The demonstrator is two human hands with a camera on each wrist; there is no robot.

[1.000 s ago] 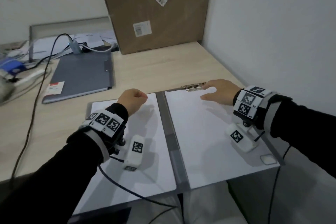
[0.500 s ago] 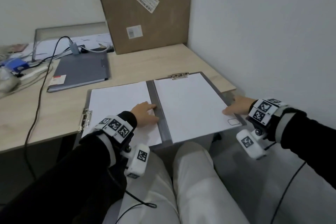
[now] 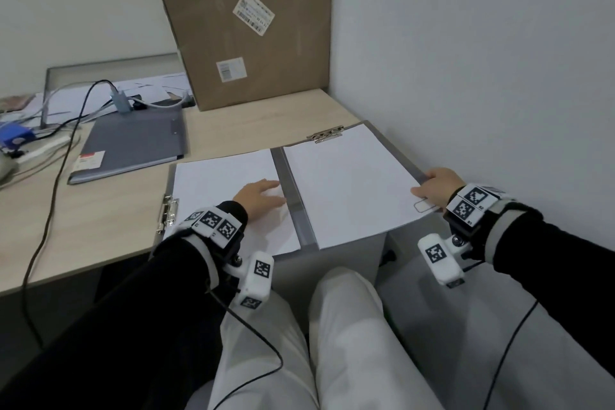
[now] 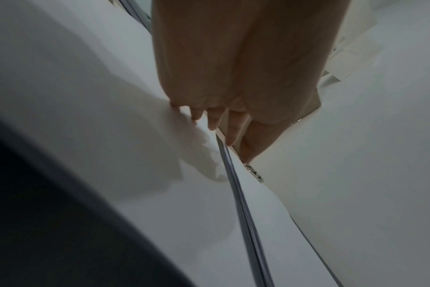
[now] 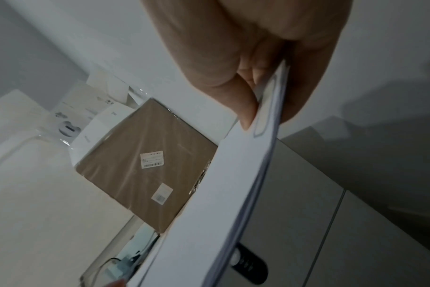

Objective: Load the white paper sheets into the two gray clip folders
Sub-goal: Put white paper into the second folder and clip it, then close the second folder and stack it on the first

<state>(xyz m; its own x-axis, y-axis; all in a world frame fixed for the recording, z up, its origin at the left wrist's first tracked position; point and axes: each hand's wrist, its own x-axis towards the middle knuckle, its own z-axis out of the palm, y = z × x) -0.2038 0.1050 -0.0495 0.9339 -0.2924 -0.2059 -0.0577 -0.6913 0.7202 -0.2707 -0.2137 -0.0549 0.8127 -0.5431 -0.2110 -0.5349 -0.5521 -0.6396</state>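
Note:
An open gray clip folder (image 3: 300,226) lies at the desk's front right corner, with a white sheet on its left half (image 3: 219,183) and another on its right half (image 3: 349,186). A metal clip (image 3: 325,135) holds the right sheet at the top; a second clip (image 3: 168,213) sits on the left edge. My left hand (image 3: 261,198) rests flat on the left sheet beside the spine (image 4: 243,209), fingers (image 4: 212,122) straight. My right hand (image 3: 436,185) pinches the right cover's outer edge (image 5: 246,194) together with its sheet. A second gray folder (image 3: 136,143) lies shut at the back left.
A tall cardboard box (image 3: 239,23) leans against the back wall. Cables (image 3: 66,150) and small devices clutter the desk's left side. The side wall (image 3: 482,60) runs close along the open folder's right edge. My legs in white trousers (image 3: 332,343) are under the desk's front edge.
My right hand left the top clip, came down the right cover's edge and now pinches it. My left hand uncurled and lies flat by the spine. The head view pulled back.

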